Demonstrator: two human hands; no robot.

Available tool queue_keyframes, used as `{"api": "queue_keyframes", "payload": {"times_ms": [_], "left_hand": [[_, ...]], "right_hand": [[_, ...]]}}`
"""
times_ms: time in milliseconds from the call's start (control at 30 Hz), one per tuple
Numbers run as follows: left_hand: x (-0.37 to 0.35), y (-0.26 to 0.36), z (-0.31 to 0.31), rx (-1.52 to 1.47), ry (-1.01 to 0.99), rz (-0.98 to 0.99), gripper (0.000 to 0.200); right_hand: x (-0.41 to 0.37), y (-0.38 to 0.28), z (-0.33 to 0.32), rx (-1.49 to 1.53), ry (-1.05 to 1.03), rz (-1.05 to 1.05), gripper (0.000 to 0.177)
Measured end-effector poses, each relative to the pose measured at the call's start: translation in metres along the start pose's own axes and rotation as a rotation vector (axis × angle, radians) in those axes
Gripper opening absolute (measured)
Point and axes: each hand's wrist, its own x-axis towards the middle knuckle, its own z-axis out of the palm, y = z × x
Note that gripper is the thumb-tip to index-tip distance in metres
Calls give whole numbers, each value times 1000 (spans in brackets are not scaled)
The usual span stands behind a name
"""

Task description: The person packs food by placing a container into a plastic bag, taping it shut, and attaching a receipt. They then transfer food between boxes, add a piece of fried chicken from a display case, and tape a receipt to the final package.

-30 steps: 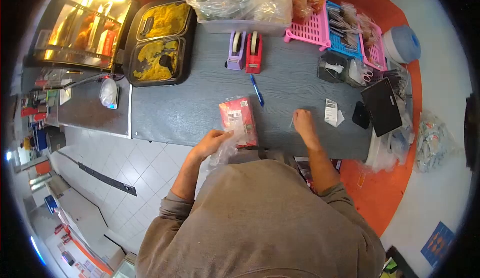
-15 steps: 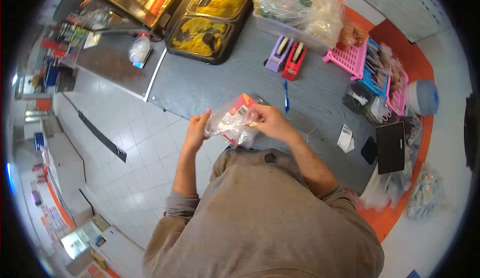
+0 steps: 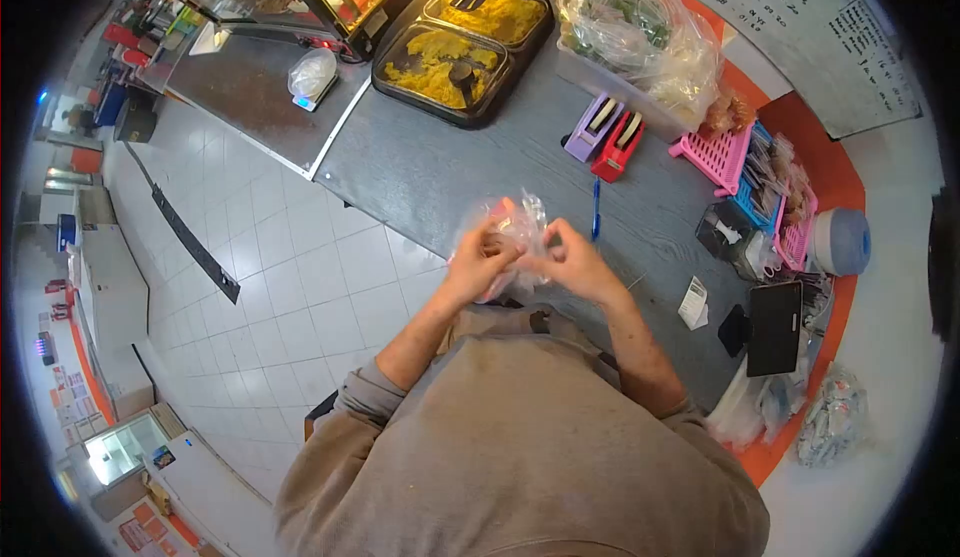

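A clear plastic bag with a red and orange packet inside is between my hands at the counter's front edge. My left hand is closed on the bag's left side, fingers curled over it. My right hand pinches the plastic at the right. The lower part of the packet is hidden behind my fingers. Beyond my right hand a blue pen lies on the grey counter.
Purple and red tape dispensers stand behind the pen. Further back are a tray of yellow food and a tub of bagged greens. Pink baskets, a white paper and a dark tablet are at the right.
My left hand has moved right, close to my right hand, and now closes over the bag. The bag has shifted slightly right. The camera view has also shifted, showing more of the whiteboard.
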Motion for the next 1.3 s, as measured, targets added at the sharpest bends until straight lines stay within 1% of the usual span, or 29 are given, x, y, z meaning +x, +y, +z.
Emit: {"api": "queue_keyframes", "payload": {"times_ms": [67,100,133,167,233,267,300,367,433,533,567,633,667,700,733,767,800,833,867,900,967,1000,1033,1100,1133,1167,1200,1233,1300], "left_hand": [[11,-19,1,-98,-181,235,31],[15,-29,-8,-100,-197,239,31],[17,-40,-27,-213,-183,130,25],[17,-45,-46,-324,-168,17,20],[16,-27,-66,-661,-163,212,17],[3,-8,-69,-728,-2,118,25],[-4,-1,-74,-730,-8,115,25],[-11,3,-87,-761,42,85,16],[-6,-18,-81,-770,26,77,5],[-2,-12,-59,-963,135,-99,17],[2,-13,-58,-961,135,-102,17],[7,-16,-56,-1142,211,-237,21],[11,-16,-56,-1138,203,-240,21],[15,-16,-57,-916,127,-265,20],[17,-17,-61,-692,55,-286,21],[20,-19,-68,-689,53,-288,21],[25,-21,-80,-256,-87,-213,17],[30,-24,-93,178,-223,-132,15],[36,-29,-102,610,-352,-45,15],[42,-37,-110,609,-354,-44,15],[55,-53,-120,-569,-382,-325,25],[61,-54,-114,-859,-145,-437,33],[68,-57,-114,-854,-152,-434,33],[78,-70,-114,-1158,-545,-343,34],[82,-76,-113,-1304,-745,-290,35],[83,-83,-113,-1302,-749,-293,35],[78,-88,-112,-543,-641,-229,30],[74,-92,-110,203,-483,-147,26],[76,-98,-110,18,-423,-249,23]], "right_hand": [[13,-4,2,-11,-31,6,39],[19,-1,0,-19,-72,28,43],[30,17,-12,-70,-215,46,36],[28,24,-18,-70,-204,50,36],[23,34,-29,891,-5,-79,23],[17,42,-43,1188,-4,-127,12],[8,43,-53,1187,3,-127,12],[-11,44,-61,1315,266,-27,11],[-18,72,-48,1254,379,29,14],[-32,50,-16,179,439,130,31],[-27,53,-14,181,439,133,31],[-13,69,-14,-339,69,129,39],[-7,75,-13,-29,138,170,36],[-1,69,-16,-28,144,169,36],[3,57,-19,629,210,178,32],[6,45,-23,1290,264,175,29],[4,22,-29,1305,463,267,22],[5,44,-36,1310,466,264,22],[7,82,-49,1358,307,221,23],[8,103,-57,1398,145,179,23],[-3,97,-53,1187,103,196,23],[-7,103,-54,660,64,271,23],[-8,110,-58,132,29,328,23],[1,133,-65,187,-57,288,23],[6,139,-68,572,151,230,24],[10,145,-74,870,284,229,23],[13,145,-78,1161,426,194,22],[19,162,-85,1164,432,197,22],[31,185,-90,1368,-226,6,18]]}}
